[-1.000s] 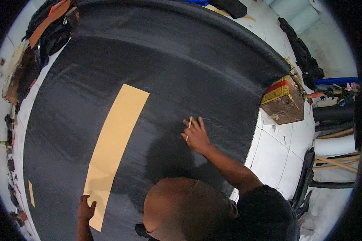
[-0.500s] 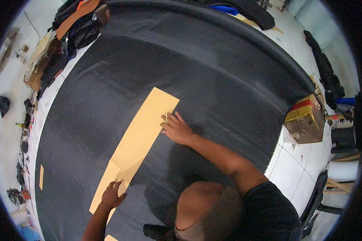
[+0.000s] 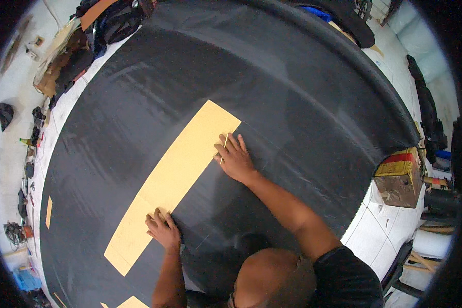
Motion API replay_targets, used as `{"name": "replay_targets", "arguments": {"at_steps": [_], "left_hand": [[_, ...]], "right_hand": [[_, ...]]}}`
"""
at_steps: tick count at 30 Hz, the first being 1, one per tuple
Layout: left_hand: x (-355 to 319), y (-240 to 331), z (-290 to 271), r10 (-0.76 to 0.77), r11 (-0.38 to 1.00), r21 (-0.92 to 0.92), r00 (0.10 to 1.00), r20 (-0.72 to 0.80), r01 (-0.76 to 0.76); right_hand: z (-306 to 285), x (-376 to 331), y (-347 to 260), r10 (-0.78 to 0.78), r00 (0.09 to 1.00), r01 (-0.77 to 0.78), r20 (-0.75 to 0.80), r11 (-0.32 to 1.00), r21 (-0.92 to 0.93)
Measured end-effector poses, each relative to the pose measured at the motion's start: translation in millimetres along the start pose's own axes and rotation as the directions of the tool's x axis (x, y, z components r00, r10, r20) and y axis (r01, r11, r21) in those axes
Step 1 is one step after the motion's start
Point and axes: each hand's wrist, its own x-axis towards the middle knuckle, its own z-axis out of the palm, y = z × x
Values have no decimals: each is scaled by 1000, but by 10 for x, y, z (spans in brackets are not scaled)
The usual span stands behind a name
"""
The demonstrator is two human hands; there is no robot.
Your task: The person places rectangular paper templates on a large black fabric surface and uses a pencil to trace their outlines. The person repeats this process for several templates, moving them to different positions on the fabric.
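A long tan-yellow flat strip (image 3: pixel 169 179), like a card pattern, lies slantwise on a broad sheet of black material (image 3: pixel 128 108). My left hand (image 3: pixel 164 229) rests on the strip's nearer part at its right edge, fingers spread. Farther up the same edge is my right hand (image 3: pixel 234 158), its fingertips over the strip's border. A slim pale-yellow stick (image 3: pixel 225 146) is tucked between the right hand's fingers; its kind is too small to tell. Faint thin lines show on the black material right of the strip.
Smaller tan pieces (image 3: pixel 133 302) lie at the near edge, another tan piece (image 3: pixel 49 212) at the far left. A worn box (image 3: pixel 398 182) stands by the sheet's right edge. Piled materials (image 3: pixel 69 64) lie at upper left; rolls (image 3: pixel 436 244) lie at right.
The strip has turned slightly on the black sheet. My left hand has moved from its lower part to its right edge; my right hand remains near the upper right edge.
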Motion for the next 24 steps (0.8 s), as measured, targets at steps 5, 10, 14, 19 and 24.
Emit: {"name": "replay_targets", "arguments": {"at_steps": [5,10,14,19,24], "left_hand": [[-44,-28,77,-30,999,-13,999,-18,29],[-61,-61,114,-35,999,-36,996,-77,33],[-92,-57,147,-43,998,-59,996,-81,38],[-96,-5,116,-44,998,-49,997,-64,41],[-120,-90,142,-58,996,-71,994,-97,52]], "right_hand": [[23,-8,4,48,999,-48,-22,999,-14],[15,4,-20,85,996,-84,-20,996,25],[15,-27,24,101,995,-100,8,995,-8],[-5,-22,57,111,994,-111,18,994,-17],[82,-2,24,64,998,-65,-21,997,-42]]}}
